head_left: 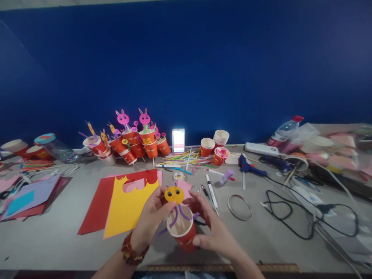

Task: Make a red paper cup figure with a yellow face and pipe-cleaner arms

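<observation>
A yellow paper face (174, 195) with two googly eyes stands over the mouth of a red paper cup (186, 239), joined to purple stems that reach into it. My left hand (152, 209) pinches the lower left edge of the face between thumb and fingers. On the cup's right side, my right hand (210, 226) has its thumb against the wall and its fingers curved near the rim and a purple strip. The cup tilts slightly. A black loop behind it is partly hidden by my right hand.
Yellow paper (124, 209) and red paper (94, 205) lie left. Finished cups with pink faces (148, 139) stand behind. A marker (211, 190), a wire coil (239, 207), a blue glue gun (250, 167) and black cable (290, 228) are right.
</observation>
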Action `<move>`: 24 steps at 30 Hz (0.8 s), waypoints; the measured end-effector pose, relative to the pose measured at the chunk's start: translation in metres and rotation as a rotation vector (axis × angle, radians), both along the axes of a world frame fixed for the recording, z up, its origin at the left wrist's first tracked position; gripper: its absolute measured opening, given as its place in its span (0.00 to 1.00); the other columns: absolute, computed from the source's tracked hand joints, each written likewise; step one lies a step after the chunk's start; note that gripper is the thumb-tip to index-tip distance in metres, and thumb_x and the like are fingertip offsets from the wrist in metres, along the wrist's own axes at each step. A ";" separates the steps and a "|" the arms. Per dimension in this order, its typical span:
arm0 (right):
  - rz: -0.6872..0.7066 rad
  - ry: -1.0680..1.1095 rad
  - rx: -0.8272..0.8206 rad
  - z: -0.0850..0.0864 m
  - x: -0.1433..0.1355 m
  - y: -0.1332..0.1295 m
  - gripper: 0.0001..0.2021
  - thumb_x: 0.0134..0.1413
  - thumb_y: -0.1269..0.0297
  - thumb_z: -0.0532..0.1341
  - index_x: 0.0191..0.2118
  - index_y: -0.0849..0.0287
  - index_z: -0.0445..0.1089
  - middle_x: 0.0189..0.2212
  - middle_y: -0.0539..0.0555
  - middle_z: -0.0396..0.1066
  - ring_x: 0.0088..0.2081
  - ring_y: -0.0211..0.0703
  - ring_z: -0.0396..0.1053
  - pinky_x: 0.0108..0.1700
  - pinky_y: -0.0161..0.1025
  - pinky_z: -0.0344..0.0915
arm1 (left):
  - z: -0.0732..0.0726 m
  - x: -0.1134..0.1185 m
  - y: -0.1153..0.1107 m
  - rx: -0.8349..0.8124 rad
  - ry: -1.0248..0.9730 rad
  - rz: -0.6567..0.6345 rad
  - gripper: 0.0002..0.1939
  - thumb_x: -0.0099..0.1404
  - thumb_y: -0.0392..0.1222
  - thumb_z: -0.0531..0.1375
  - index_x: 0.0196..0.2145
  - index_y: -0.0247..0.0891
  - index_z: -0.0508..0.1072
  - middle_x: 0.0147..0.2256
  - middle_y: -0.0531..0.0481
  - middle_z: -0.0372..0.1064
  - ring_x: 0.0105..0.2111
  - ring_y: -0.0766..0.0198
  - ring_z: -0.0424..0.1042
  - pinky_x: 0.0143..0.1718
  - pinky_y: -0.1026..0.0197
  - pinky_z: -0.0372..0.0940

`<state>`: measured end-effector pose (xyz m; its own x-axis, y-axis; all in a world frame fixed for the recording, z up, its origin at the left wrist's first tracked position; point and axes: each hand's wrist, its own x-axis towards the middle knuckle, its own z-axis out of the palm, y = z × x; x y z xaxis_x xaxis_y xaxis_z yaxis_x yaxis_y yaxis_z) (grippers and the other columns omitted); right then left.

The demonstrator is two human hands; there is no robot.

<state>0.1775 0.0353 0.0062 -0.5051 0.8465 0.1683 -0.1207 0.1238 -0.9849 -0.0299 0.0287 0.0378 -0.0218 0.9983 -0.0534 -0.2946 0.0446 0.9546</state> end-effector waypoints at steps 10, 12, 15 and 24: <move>-0.065 0.060 -0.302 -0.020 -0.014 -0.006 0.48 0.45 0.47 0.73 0.69 0.48 0.52 0.53 0.59 0.69 0.53 0.56 0.69 0.58 0.54 0.63 | -0.021 -0.011 0.024 -0.160 -0.332 -0.031 0.17 0.63 0.50 0.66 0.45 0.37 0.74 0.40 0.45 0.75 0.37 0.61 0.74 0.39 0.60 0.69; -0.084 0.130 -0.333 -0.023 -0.015 -0.002 0.47 0.45 0.48 0.74 0.69 0.46 0.53 0.52 0.58 0.70 0.51 0.54 0.71 0.57 0.53 0.65 | -0.030 -0.015 0.022 -0.163 -0.382 -0.022 0.21 0.65 0.58 0.61 0.45 0.37 0.75 0.44 0.43 0.75 0.45 0.56 0.74 0.46 0.55 0.69; -0.088 0.212 -0.372 -0.024 -0.017 0.002 0.46 0.45 0.50 0.74 0.68 0.45 0.55 0.53 0.57 0.70 0.52 0.54 0.71 0.57 0.51 0.65 | -0.044 -0.017 0.008 -0.069 -0.416 -0.134 0.33 0.63 0.68 0.58 0.54 0.39 0.72 0.58 0.37 0.68 0.61 0.46 0.63 0.59 0.48 0.61; -0.085 0.279 -0.421 -0.018 -0.019 0.005 0.41 0.46 0.53 0.74 0.65 0.47 0.60 0.57 0.57 0.69 0.55 0.55 0.70 0.58 0.51 0.65 | -0.061 -0.013 -0.017 0.298 0.068 -0.044 0.11 0.66 0.40 0.64 0.47 0.47 0.75 0.54 0.45 0.66 0.56 0.53 0.66 0.54 0.56 0.65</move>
<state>0.1582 0.0400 -0.0117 -0.4161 0.9060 -0.0772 -0.3927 -0.2557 -0.8834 -0.0428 0.0115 -0.0237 0.0279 0.9698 0.2421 -0.2332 -0.2292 0.9450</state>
